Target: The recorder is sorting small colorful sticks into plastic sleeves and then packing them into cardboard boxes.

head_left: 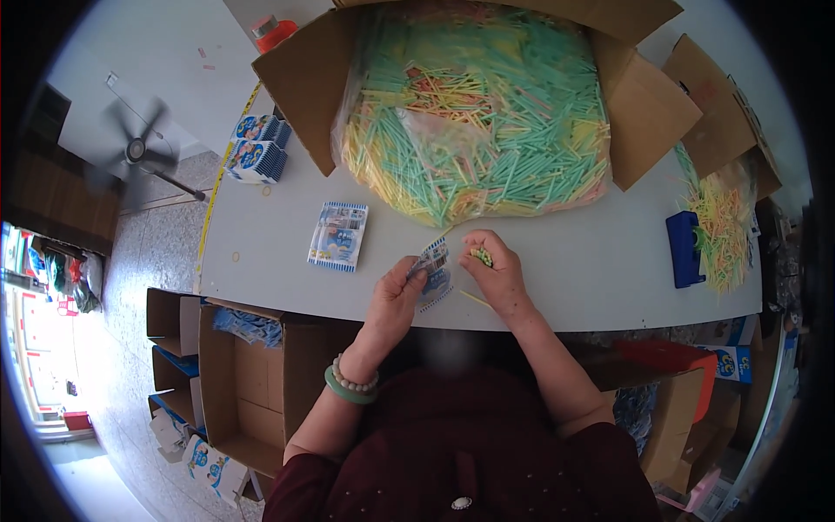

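My left hand (402, 291) is closed on the edge of a small printed plastic packet (435, 277), blue and white with a clear part, tilted up over the table's near edge. Just to its right, my right hand (494, 271) curls around a bundle of thin pale green and yellow sticks (481, 256), whose ends show between the fingers. One loose yellow stick (475, 299) lies on the table below that hand. Beyond both hands, a large clear bag of green, yellow and pink sticks (513, 165) spills wide in an opened cardboard box.
Flat packets (338, 237) lie stacked left of my hands, and bundled packets (256, 161) stand at the far left. A blue holder (684, 250) sits beside more loose sticks (727, 230) on the right. Open cartons (261, 383) stand below the table; a fan (136, 150) is at left.
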The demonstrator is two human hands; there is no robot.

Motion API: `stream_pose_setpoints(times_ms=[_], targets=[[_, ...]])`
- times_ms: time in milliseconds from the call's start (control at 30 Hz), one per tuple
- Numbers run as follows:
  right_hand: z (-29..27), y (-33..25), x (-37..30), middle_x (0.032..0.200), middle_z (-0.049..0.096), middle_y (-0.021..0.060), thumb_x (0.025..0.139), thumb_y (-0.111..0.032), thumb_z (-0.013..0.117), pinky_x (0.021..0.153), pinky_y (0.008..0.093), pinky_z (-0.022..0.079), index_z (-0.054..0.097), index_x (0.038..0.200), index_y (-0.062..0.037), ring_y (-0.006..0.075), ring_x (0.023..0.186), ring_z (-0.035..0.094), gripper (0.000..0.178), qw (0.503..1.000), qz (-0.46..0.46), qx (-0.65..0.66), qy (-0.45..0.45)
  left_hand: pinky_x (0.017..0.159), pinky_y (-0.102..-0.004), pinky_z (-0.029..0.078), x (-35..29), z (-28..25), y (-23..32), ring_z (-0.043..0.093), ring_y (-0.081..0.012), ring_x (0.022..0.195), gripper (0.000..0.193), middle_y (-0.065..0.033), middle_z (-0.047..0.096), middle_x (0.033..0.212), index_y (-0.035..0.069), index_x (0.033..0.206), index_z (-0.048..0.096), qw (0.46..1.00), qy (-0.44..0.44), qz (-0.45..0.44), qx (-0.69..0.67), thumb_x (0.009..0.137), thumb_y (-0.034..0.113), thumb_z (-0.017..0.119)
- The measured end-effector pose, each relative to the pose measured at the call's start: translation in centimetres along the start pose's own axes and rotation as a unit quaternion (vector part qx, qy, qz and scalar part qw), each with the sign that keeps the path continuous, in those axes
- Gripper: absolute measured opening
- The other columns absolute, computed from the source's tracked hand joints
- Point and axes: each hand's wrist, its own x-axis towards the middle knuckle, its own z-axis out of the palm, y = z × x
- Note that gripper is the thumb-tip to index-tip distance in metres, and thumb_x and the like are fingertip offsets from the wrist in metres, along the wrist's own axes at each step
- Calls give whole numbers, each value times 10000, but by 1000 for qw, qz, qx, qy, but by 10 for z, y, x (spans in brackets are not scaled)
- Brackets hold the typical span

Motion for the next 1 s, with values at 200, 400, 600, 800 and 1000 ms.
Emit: stream_pose_setpoints(times_ms=[200, 400, 600, 800, 1000], targets=[[-1, 6, -9, 837, 610, 74, 898, -68, 565, 736, 291, 474, 540, 934, -22, 161, 796, 593, 64, 992, -55, -105, -42, 638, -217, 423, -1, 3, 2, 487, -28, 707, 103, 41, 602, 767, -18, 833, 621, 985, 48, -37, -159, 908, 46, 592], [-10, -15, -15, 899, 657, 101, 937, -110, 534, 788, 312, 480, 520, 933, -30, 195, 883, 630, 82, 994, -37, -95, -25, 566, -207, 395, 0, -14, 2, 464, -9, 635, 168, 70, 577, 671, -10, 692, 604, 990, 61, -53, -117, 803, 35, 721], [2, -80, 13, 956, 687, 143, 1001, -254, 443, 1001, 387, 364, 450, 965, -67, 214, 980, 626, 191, 980, -83, 182, -20, 553, -220, 385, -4, -10, -3, 433, -13, 631, 148, 63, 526, 640, 7, 702, 621, 999, 12, 25, 31, 800, 45, 726], [22, -76, 15, 937, 689, 152, 1007, -280, 428, 1067, 430, 297, 435, 972, -76, 229, 1029, 622, 206, 974, -139, 171, -50, 628, -196, 440, -7, -6, 13, 517, -22, 693, 51, 36, 627, 746, 16, 830, 684, 996, -71, -22, -56, 800, 25, 724], [19, -56, -2, 953, 686, 155, 1001, -266, 439, 1072, 421, 286, 436, 962, -77, 236, 1052, 613, 194, 980, -96, 167, -46, 656, -196, 459, -8, -6, 7, 547, -31, 714, 56, 22, 659, 780, 23, 862, 700, 977, -47, -99, -185, 810, 31, 717]])
